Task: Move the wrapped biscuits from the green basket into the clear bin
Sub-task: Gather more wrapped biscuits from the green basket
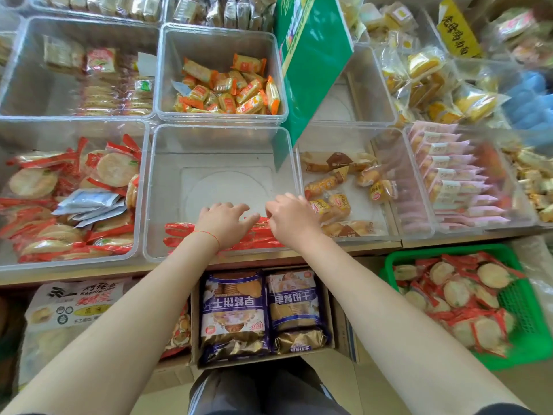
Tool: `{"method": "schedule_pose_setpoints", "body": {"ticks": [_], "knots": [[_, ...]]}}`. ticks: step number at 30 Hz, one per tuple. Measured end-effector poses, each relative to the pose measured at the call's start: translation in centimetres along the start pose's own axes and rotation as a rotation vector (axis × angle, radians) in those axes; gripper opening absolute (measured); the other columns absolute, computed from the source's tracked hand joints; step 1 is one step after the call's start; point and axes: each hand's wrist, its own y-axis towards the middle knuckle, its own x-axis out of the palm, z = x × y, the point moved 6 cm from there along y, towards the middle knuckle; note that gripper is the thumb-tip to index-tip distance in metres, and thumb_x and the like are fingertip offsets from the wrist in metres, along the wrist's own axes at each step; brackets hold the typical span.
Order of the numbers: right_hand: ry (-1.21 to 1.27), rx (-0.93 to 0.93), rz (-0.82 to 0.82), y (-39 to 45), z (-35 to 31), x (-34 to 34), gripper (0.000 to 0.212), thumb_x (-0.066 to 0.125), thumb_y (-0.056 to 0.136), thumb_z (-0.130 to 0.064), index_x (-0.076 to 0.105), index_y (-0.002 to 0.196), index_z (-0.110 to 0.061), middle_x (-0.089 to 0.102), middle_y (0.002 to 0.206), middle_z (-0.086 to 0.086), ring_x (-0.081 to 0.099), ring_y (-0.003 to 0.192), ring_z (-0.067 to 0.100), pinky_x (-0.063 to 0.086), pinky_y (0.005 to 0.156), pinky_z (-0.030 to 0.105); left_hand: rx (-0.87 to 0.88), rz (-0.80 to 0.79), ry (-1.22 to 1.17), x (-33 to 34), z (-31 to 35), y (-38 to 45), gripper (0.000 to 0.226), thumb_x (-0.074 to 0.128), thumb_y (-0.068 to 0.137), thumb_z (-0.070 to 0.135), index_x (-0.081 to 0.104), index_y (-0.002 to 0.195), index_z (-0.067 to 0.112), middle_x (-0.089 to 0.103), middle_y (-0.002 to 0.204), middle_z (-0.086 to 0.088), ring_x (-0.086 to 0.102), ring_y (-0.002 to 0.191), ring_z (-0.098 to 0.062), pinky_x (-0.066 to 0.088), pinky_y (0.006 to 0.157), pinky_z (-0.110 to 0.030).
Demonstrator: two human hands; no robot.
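The clear bin (167, 187) stands in the middle of the shelf, mostly bare inside. A row of red-wrapped biscuits (179, 232) lies along its near wall. Both hands are inside the bin on that row: my left hand (223, 221) rests palm down on the wrappers, and my right hand (291, 218) presses on them from the right, fingers curled. Whether either hand grips a packet is hidden by the hands themselves. The green basket (529, 322) sits low at the right, holding several red-wrapped round biscuits (457, 295).
Clear bins surround the middle one: red-wrapped round biscuits (68, 205) at left, orange packets (227, 88) behind, small cakes (338, 187) at right, pink packets (449, 175) further right. A green sign (311, 61) leans over the back right. Blue biscuit bags (260, 310) sit in a carton below.
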Motion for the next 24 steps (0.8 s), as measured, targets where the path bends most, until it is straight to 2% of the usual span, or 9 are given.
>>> {"method": "schedule_pose_setpoints", "body": {"ticks": [2,5,8,10,13,16,18,21,24], "knots": [[0.066,0.035,0.138,-2.1,0.7,-1.4,0.012,0.051,0.089,-0.012,0.063,0.089,-0.008,0.061,0.087,0.007,0.053,0.086,0.026,0.043,0.073,0.036,0.052,0.127,-0.074,-1.0,2.6,-0.3,0.049,0.032,0.097,0.053,0.057,0.129,0.026,0.062,0.125,-0.007,0.051,0.12,-0.028,0.038,0.099,-0.044],[0.11,0.065,0.214,-5.5,2.8,-2.0,0.009,0.057,0.086,-0.01,0.062,0.08,-0.005,0.062,0.077,0.009,0.056,0.077,0.028,0.036,0.057,0.032,0.095,0.348,-0.256,-2.5,6.6,-1.7,0.029,0.045,0.093,0.036,0.067,0.095,0.017,0.066,0.091,-0.005,0.057,0.093,-0.027,0.047,0.081,-0.039],[0.156,0.126,0.147,-8.7,6.6,-1.3,0.014,0.052,0.09,-0.015,0.063,0.085,-0.007,0.064,0.083,0.008,0.058,0.081,0.027,0.037,0.058,0.032,0.096,0.34,-0.321,-2.1,11.1,-2.9,0.024,0.048,0.09,0.034,0.057,0.071,0.022,0.059,0.068,0.001,0.054,0.067,-0.023,0.041,0.057,-0.032],[0.21,0.187,0.085,-10.9,9.7,-0.4,0.014,0.048,0.092,-0.017,0.059,0.084,-0.012,0.063,0.086,0.005,0.057,0.082,0.025,0.04,0.062,0.033,0.148,0.3,-0.325,-1.1,15.0,-3.8,0.03,0.048,0.09,0.035,0.049,0.062,0.025,0.055,0.06,0.004,0.052,0.059,-0.02,0.037,0.05,-0.029],[0.317,0.284,-0.048,-14.9,15.1,2.0,0.017,0.042,0.092,-0.018,0.05,0.077,-0.019,0.059,0.085,-0.001,0.053,0.079,0.023,0.035,0.062,0.031,0.167,0.254,-0.328,2.0,20.9,-4.2,0.027,0.05,0.092,0.037,0.053,0.067,0.029,0.059,0.065,0.004,0.051,0.058,-0.016,0.033,0.049,-0.026],[0.351,0.268,-0.151,-19.2,21.4,4.8,0.018,0.043,0.091,-0.021,0.052,0.076,-0.021,0.064,0.088,0.002,0.057,0.082,0.027,0.036,0.06,0.031,0.13,0.167,-0.338,6.9,26.9,-3.0,0.025,0.051,0.092,0.036,0.067,0.082,0.02,0.064,0.075,0.004,0.058,0.07,-0.019,0.046,0.059,-0.03],[0.364,0.245,-0.19,-21.5,26.4,6.3,0.016,0.044,0.091,-0.02,0.053,0.078,-0.024,0.066,0.093,0.004,0.06,0.088,0.03,0.036,0.062,0.031,0.052,0.11,-0.374,10.6,30.6,-1.8,0.021,0.051,0.091,0.038,0.067,0.084,0.026,0.064,0.075,0.008,0.061,0.072,-0.017,0.048,0.062,-0.029],[0.361,0.262,-0.255,-24.4,34.4,8.5,0.017,0.047,0.09,-0.016,0.063,0.092,-0.018,0.065,0.106,0.01,0.06,0.102,0.033,0.048,0.076,0.037,-0.04,0.025,-0.423,16.3,36.2,0.0,0.016,0.052,0.09,0.037,0.067,0.085,0.031,0.065,0.073,0.012,0.064,0.074,-0.015,0.047,0.063,-0.028],[0.291,0.365,-0.299,-27.6,42.3,10.3,0.033,0.05,0.091,-0.016,0.057,0.123,-0.013,0.05,0.13,0.014,0.046,0.123,0.035,0.045,0.092,0.041,-0.076,-0.164,-0.408,22.2,41.4,1.6,0.013,0.052,0.091,0.033,0.064,0.087,0.028,0.066,0.08,0.007,0.067,0.083,-0.019,0.05,0.071,-0.029]]}}
